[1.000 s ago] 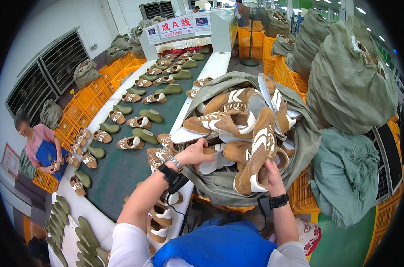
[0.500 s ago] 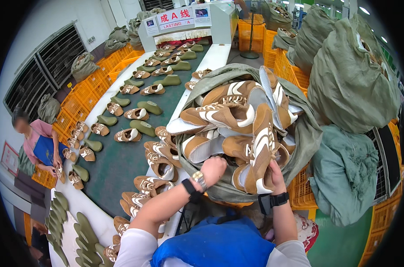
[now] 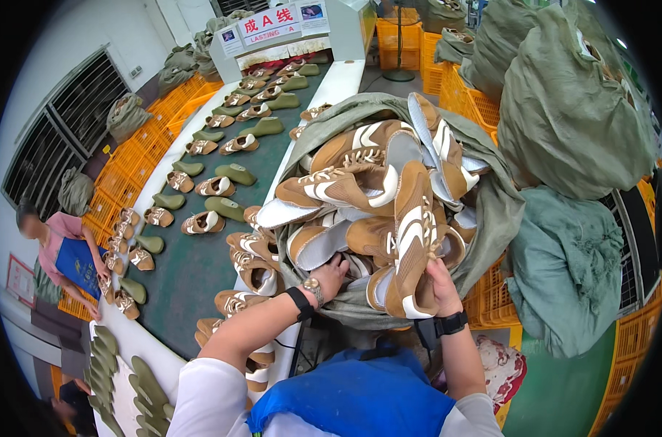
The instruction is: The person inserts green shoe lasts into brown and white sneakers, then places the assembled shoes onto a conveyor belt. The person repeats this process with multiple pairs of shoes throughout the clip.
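Note:
A large grey-green sack (image 3: 502, 200) stands before me, heaped with brown and white sneakers (image 3: 338, 186). My right hand (image 3: 441, 286) grips one brown sneaker (image 3: 412, 237) near its heel opening, thumb on the outside; this shoe stands steeply tilted on top of the heap. At the sack's near left rim, my left hand (image 3: 331, 275) reaches in among the shoes, under a sneaker with a light grey sole (image 3: 322, 246). Its fingertips are hidden there, so whether they grip anything does not show.
Left of the sack runs a green conveyor belt (image 3: 181, 280) with sneakers and green shoe lasts (image 3: 229, 209). More lasts lie at lower left. A person (image 3: 68, 251) in a blue apron handles shoes across the belt. Full sacks (image 3: 578, 109) and orange crates (image 3: 484, 102) stand at right.
My left hand has gone from a loose fist at the sack's rim to reaching in between the shoes. My right hand keeps its grip on the sneaker. The whole view has shifted slightly.

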A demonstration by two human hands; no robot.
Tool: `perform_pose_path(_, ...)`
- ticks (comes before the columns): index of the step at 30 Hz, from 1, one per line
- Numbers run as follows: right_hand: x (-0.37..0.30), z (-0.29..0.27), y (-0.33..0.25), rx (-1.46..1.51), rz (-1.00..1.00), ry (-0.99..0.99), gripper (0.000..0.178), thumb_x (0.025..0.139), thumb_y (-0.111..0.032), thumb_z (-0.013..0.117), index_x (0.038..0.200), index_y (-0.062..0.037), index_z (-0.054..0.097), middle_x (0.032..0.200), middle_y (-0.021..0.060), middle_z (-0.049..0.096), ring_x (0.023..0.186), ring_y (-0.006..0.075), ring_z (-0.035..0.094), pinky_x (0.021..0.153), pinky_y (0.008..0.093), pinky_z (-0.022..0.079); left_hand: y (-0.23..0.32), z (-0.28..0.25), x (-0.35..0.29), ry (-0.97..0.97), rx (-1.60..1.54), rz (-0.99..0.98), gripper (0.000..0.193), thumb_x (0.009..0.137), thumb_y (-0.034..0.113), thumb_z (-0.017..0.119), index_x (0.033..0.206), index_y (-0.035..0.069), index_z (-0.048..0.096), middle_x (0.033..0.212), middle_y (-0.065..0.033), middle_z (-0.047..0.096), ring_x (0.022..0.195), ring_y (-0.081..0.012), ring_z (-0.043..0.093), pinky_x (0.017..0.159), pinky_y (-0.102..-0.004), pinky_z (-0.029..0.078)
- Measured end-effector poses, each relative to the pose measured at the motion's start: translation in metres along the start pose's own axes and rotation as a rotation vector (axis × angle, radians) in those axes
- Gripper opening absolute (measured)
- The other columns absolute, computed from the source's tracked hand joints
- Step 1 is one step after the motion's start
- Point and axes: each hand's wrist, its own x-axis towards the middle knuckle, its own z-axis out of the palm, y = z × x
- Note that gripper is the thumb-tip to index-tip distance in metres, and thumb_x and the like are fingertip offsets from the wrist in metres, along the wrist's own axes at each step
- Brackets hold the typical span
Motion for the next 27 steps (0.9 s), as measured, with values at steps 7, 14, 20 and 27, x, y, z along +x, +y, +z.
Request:
perform_pose_path(7,-0.008,0.005,-0.007,-0.038,0.011,0.02,0.053,0.089,-0.014,0.058,0.136,-0.0003,0.038,0.129,0.0094,0.053,0.115,0.0191,0.054,0.098,0.0332,0.043,-0.012,-0.009,-0.013,-0.257,0.09,-0.021,0.037,0.081,0.034,0.063,0.097,0.0,0.062,0.102,-0.0179,0.062,0.081,-0.0313,0.066,0.073,-0.0403,0.053)
perform_pose_path(14,-0.009,0.008,-0.007,-0.072,0.061,0.018,0.057,0.085,-0.009,0.058,0.137,-0.0007,0.037,0.128,0.0095,0.053,0.114,0.0191,0.054,0.099,0.0332,0.042,-0.039,0.001,0.001,-0.05,-0.319,0.002,0.062,0.072,0.034,0.07,0.12,0.0,0.055,0.124,-0.0193,0.057,0.114,-0.0308,0.053,0.102,-0.0376,0.039)
perform_pose_path(20,-0.002,-0.008,-0.006,0.008,0.05,-0.029,0.05,0.089,-0.018,0.057,0.133,-0.0007,0.042,0.123,0.0098,0.057,0.109,0.0196,0.057,0.095,0.0337,0.046,-0.028,-0.04,0.006,-0.413,-0.801,-0.124,0.065,0.07,0.027,0.071,0.122,-0.004,0.049,0.115,-0.0203,0.061,0.108,-0.029,0.058,0.1,-0.0363,0.039)
perform_pose_path(27,0.014,-0.022,0.0,0.063,0.088,0.034,0.045,0.099,-0.037,0.039,0.122,-0.0001,0.05,0.107,0.0138,0.062,0.094,0.0229,0.062,0.082,0.0343,0.052,0.03,-0.16,-0.044,0.168,-0.362,-0.121,0.055,0.065,0.017,0.072,0.11,-0.002,0.047,0.102,-0.0199,0.058,0.099,-0.0354,0.058,0.086,-0.0404,0.046)
